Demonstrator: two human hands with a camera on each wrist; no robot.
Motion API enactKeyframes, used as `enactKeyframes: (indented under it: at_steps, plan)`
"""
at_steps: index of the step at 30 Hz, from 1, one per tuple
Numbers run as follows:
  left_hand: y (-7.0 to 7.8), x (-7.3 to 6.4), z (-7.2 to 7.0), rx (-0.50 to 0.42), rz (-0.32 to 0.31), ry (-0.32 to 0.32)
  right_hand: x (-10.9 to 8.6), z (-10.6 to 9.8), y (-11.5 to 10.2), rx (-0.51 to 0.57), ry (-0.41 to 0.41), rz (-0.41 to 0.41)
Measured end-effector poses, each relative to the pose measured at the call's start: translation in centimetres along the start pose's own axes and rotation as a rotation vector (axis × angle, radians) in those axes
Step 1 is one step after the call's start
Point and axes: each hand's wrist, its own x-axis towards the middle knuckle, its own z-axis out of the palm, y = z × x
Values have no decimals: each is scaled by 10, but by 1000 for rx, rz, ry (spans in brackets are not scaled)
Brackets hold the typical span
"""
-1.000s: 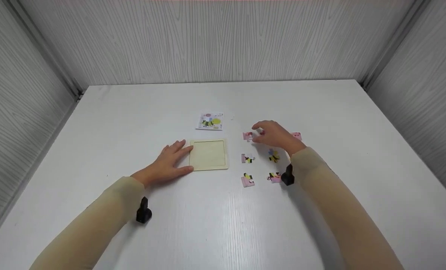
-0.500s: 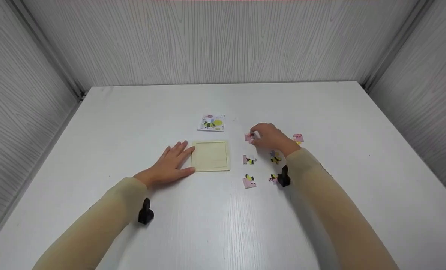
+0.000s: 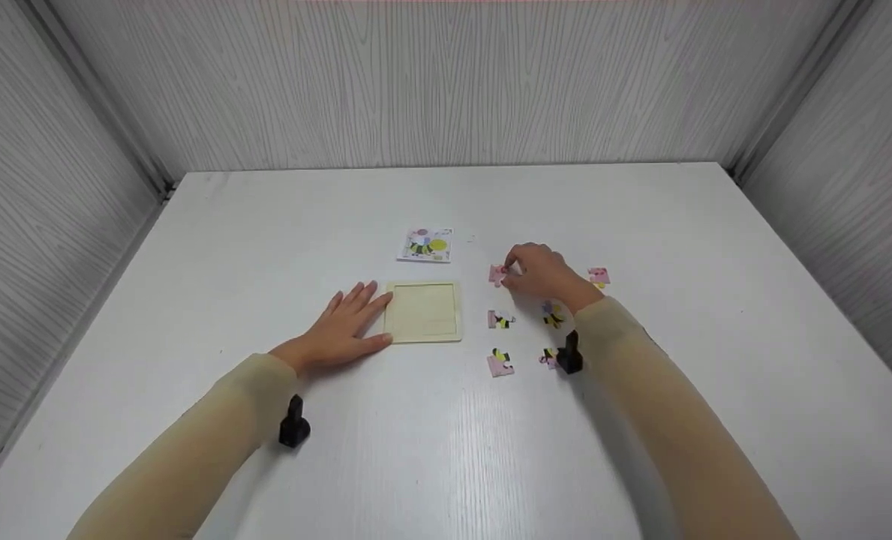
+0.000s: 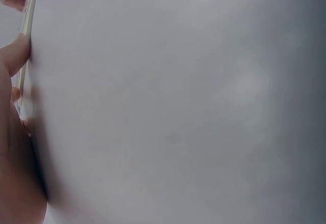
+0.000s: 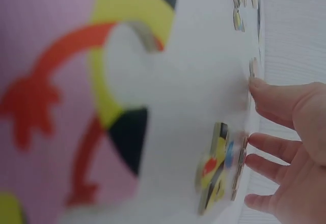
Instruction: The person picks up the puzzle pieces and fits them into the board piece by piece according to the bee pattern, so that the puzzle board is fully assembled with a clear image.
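My left hand lies spread on the table, its thumb and a fingertip against the left edge of a small wooden puzzle tray. No pieces sit in that tray. To its right, my right hand reaches over the laid-out pieces. Its curled thumb and forefinger pinch the right edge of a pink puzzle piece, still low at the table. In the right wrist view, the thumb meets a piece's thin edge, and the other fingers hang over another piece.
Bee-patterned puzzle pieces lie in loose rows, among them a lower left piece, a middle one and a far right pink one. Behind the tray lies a square bee picture card. Pale walls enclose the table.
The right hand has moved slightly left, and its thumb and forefinger have closed at the pink piece. The left hand stays by the tray. The head view has shifted a little.
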Motion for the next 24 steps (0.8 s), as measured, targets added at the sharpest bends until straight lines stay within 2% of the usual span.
enactKeyframes:
  at_steps: [9,18,24]
  plan:
    - [4,0,-2,19,-18,-22,0,2,-5,94,22,-69]
    - [8,-1,-4,26,-26,-31,1,3,-21,104,-5,-32]
    - [7,0,-4,18,-25,-31,-1,6,-29,123,-11,-72]
